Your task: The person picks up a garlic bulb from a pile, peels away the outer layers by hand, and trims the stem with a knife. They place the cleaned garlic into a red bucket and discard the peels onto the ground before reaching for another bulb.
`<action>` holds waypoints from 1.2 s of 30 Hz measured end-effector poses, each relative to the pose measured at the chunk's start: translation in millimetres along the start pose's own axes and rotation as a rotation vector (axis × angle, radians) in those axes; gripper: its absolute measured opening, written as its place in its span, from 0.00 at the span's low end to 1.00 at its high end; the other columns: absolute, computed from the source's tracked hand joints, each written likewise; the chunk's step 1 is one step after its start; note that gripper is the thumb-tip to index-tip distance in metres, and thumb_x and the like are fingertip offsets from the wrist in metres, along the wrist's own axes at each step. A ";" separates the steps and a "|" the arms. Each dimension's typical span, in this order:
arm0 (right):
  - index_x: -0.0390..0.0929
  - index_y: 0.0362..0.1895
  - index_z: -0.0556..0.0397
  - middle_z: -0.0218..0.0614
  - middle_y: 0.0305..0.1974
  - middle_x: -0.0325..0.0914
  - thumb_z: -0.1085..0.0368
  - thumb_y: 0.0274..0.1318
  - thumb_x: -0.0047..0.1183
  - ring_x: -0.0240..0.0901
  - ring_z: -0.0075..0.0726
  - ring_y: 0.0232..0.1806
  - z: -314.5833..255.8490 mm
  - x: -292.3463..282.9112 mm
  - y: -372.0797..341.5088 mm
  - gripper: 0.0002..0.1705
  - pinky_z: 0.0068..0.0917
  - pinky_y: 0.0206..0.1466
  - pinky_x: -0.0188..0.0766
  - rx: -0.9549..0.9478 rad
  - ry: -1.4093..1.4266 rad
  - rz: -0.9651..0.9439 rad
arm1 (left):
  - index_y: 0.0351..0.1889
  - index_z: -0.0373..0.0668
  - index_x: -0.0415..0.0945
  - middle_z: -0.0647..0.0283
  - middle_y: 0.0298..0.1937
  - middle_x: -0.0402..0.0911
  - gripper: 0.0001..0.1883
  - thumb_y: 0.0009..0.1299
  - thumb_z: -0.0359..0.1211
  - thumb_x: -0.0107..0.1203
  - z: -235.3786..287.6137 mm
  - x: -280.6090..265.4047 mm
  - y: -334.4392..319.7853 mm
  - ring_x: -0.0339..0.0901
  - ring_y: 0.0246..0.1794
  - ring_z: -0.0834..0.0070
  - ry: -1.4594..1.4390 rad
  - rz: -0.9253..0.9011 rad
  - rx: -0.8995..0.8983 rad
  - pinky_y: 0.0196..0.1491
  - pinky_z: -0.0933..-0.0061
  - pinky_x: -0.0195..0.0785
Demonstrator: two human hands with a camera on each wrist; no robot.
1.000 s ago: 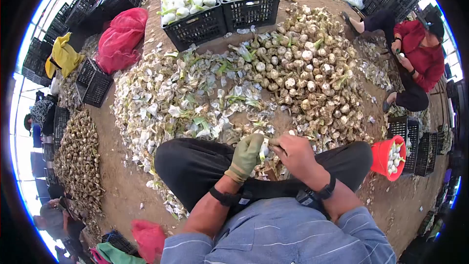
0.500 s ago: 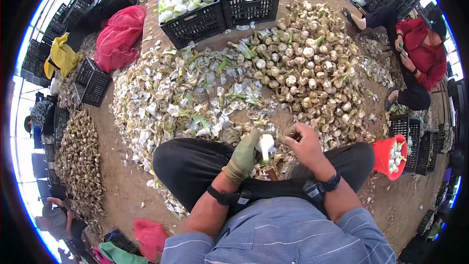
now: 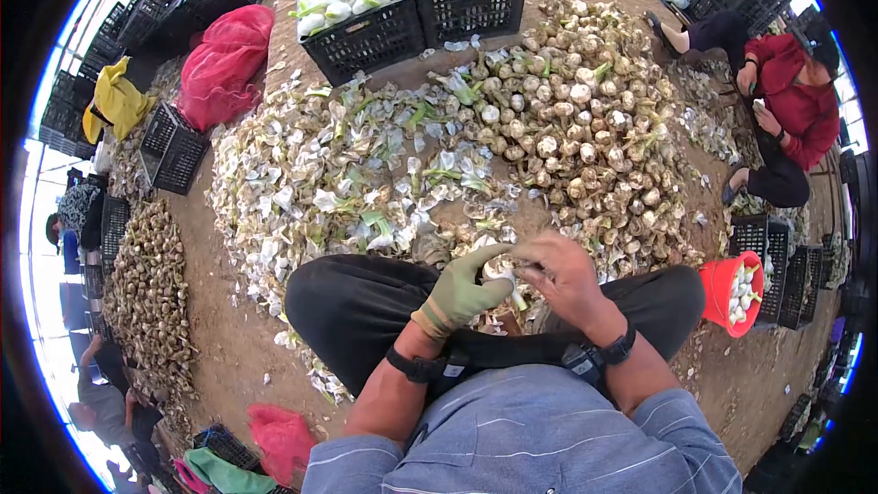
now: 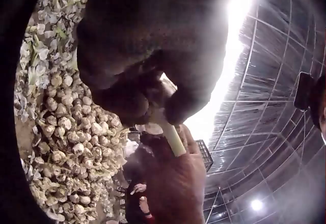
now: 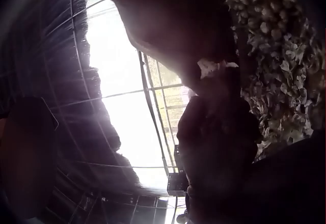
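The left hand [image 3: 462, 291], in a green glove, has its thumb and fingers closed round a garlic bulb [image 3: 498, 267], whose pale stem [image 3: 519, 300] sticks out below the fingers toward the wearer. The bare right hand [image 3: 560, 279] is close up against the bulb from the other side, its fingers bent and blurred; whether it pinches the bulb or only touches it I cannot tell, and the right wrist view is too dark to settle it. So the two hands are together, with the bulb between them, above the gap between the black-trousered knees [image 3: 347, 304]. Just beyond the hands lie loose papery skins [image 3: 311, 192], spreading to the left, and beyond the right hand rises a heap of unpeeled bulbs [image 3: 585, 119]. Farther ahead of both hands stand two black crates [image 3: 370, 44] filled with white bulbs. To the right of the right hand, past the knee, is a red bucket [image 3: 714, 291] holding more white bulbs, and well beyond it sits a person in a red top [image 3: 788, 96]
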State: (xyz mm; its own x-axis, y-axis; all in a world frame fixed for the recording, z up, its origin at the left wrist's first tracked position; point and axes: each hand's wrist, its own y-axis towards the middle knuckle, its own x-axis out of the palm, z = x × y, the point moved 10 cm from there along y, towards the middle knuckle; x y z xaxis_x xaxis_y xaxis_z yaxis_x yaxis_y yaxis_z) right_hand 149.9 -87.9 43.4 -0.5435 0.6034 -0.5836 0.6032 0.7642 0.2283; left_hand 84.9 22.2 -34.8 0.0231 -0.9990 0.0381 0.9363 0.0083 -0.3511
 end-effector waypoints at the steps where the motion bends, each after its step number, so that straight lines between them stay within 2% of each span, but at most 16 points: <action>1: 0.80 0.48 0.52 0.42 0.39 0.79 0.66 0.53 0.62 0.77 0.50 0.40 -1.0 1.1 -0.9 0.17 0.37 0.43 0.74 -0.023 -0.004 -0.012 | 0.59 0.35 0.76 0.63 0.43 0.83 0.26 0.62 0.33 0.61 -3.9 1.2 -0.7 0.78 0.40 0.83 -0.010 -0.017 -0.059 0.41 0.78 0.73; 2: 0.81 0.47 0.52 0.41 0.38 0.79 0.67 0.52 0.62 0.77 0.49 0.39 -1.6 2.6 -1.8 0.15 0.37 0.41 0.74 -0.047 -0.008 -0.025 | 0.59 0.36 0.77 0.63 0.40 0.84 0.26 0.62 0.34 0.62 -0.7 -0.3 0.5 0.79 0.37 0.81 0.039 0.001 0.007 0.41 0.76 0.74; 5: 0.81 0.41 0.51 0.38 0.35 0.78 0.67 0.52 0.62 0.77 0.47 0.35 -4.6 8.3 -3.7 0.11 0.37 0.37 0.74 -0.053 -0.067 -0.087 | 0.57 0.35 0.78 0.62 0.39 0.84 0.25 0.62 0.36 0.62 -13.8 2.8 2.0 0.79 0.36 0.81 0.056 -0.033 0.028 0.42 0.75 0.74; 8: 0.79 0.36 0.50 0.37 0.33 0.77 0.67 0.52 0.61 0.77 0.47 0.33 -6.8 13.7 -3.5 0.07 0.38 0.35 0.73 -0.052 -0.111 -0.123 | 0.55 0.35 0.78 0.61 0.39 0.84 0.25 0.61 0.37 0.63 -18.4 2.1 -1.5 0.79 0.37 0.82 0.116 -0.027 -0.092 0.43 0.75 0.73; 12: 0.78 0.35 0.51 0.37 0.32 0.76 0.65 0.52 0.60 0.76 0.48 0.33 1.9 18.9 -3.9 0.06 0.40 0.34 0.73 -0.010 -0.172 -0.180 | 0.55 0.35 0.78 0.60 0.39 0.85 0.25 0.61 0.38 0.64 -22.6 8.4 -2.0 0.79 0.39 0.80 0.051 -0.060 -0.035 0.45 0.75 0.73; 15: 0.78 0.35 0.53 0.38 0.34 0.78 0.65 0.51 0.59 0.77 0.47 0.33 17.4 16.6 -2.9 0.08 0.37 0.35 0.73 0.061 -0.109 -0.165 | 0.55 0.34 0.78 0.58 0.41 0.85 0.25 0.62 0.38 0.64 -16.3 8.2 -2.9 0.80 0.41 0.79 0.059 -0.062 0.005 0.46 0.75 0.73; 18: 0.79 0.38 0.55 0.40 0.37 0.79 0.64 0.52 0.58 0.78 0.45 0.36 41.2 -6.0 -3.3 0.10 0.33 0.40 0.74 0.314 -0.015 -0.033 | 0.55 0.34 0.78 0.57 0.44 0.84 0.25 0.62 0.37 0.64 -15.3 7.8 -2.3 0.80 0.43 0.78 0.005 -0.057 0.017 0.48 0.74 0.72; 21: 0.80 0.41 0.54 0.42 0.39 0.80 0.63 0.53 0.58 0.78 0.44 0.41 50.2 -13.7 -3.5 0.12 0.33 0.46 0.74 0.363 0.140 0.031 | 0.55 0.35 0.78 0.58 0.44 0.84 0.24 0.62 0.37 0.64 -13.4 6.4 -4.2 0.80 0.44 0.77 -0.029 -0.056 -0.017 0.49 0.73 0.72; 22: 0.82 0.43 0.53 0.42 0.39 0.79 0.64 0.55 0.59 0.77 0.46 0.43 35.5 -7.4 -0.7 0.12 0.35 0.49 0.73 0.255 0.183 0.001 | 0.54 0.35 0.79 0.57 0.44 0.84 0.24 0.62 0.37 0.64 -11.7 6.8 -4.8 0.80 0.44 0.77 -0.022 -0.063 -0.009 0.49 0.73 0.72; 26: 0.82 0.43 0.53 0.40 0.37 0.79 0.66 0.53 0.62 0.77 0.47 0.41 -4.4 8.5 4.4 0.12 0.37 0.45 0.74 -0.002 0.067 -0.167 | 0.52 0.36 0.80 0.55 0.43 0.84 0.24 0.59 0.39 0.65 -1.2 4.2 -7.0 0.81 0.43 0.72 0.103 -0.040 0.021 0.48 0.71 0.73; 29: 0.81 0.38 0.52 0.39 0.34 0.78 0.66 0.53 0.61 0.76 0.48 0.38 -5.9 17.3 3.1 0.08 0.38 0.41 0.73 -0.052 -0.008 -0.250 | 0.50 0.36 0.81 0.56 0.38 0.84 0.22 0.58 0.36 0.62 1.0 2.4 -7.9 0.81 0.37 0.75 0.260 0.018 0.160 0.43 0.73 0.73; 32: 0.79 0.34 0.52 0.38 0.32 0.77 0.64 0.53 0.60 0.75 0.49 0.36 -6.7 24.4 1.6 0.07 0.40 0.39 0.72 -0.047 -0.133 -0.311 | 0.48 0.37 0.82 0.52 0.38 0.84 0.22 0.56 0.37 0.62 10.0 5.7 -9.3 0.82 0.37 0.66 0.386 -0.013 0.134 0.44 0.70 0.73; 36: 0.77 0.33 0.52 0.39 0.31 0.75 0.61 0.53 0.59 0.75 0.51 0.36 12.4 30.3 -1.0 0.08 0.41 0.39 0.71 0.019 -0.161 -0.294 | 0.48 0.36 0.80 0.51 0.37 0.81 0.23 0.56 0.38 0.62 14.2 12.4 -8.7 0.80 0.37 0.59 0.377 -0.049 0.208 0.44 0.63 0.72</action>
State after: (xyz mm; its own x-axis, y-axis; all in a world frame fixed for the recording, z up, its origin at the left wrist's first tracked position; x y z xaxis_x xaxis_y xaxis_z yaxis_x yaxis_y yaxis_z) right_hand 140.0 -73.2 15.8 -0.5976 0.3126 -0.7383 0.4458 0.8949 0.0180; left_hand 82.0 10.3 -18.1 -0.1164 -0.9442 -0.3080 0.9847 -0.0692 -0.1601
